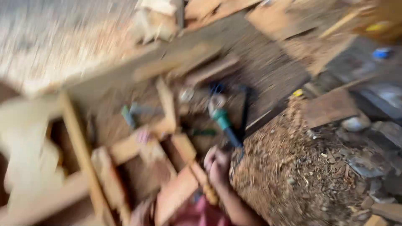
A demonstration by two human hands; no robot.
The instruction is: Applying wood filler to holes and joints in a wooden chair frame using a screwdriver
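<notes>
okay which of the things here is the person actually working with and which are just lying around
In hand or close to it:
- right hand, gripping a wooden stick
- green power tool, just beyond the hand

Lying about:
- sawdust heap
- loose plank
- wooden frame pieces
- blue object, too blurred to identify

The floor [268, 71] carries wood offcuts [328, 106], a sawdust heap [289, 175] and a green-handled power tool [222, 119].
</notes>
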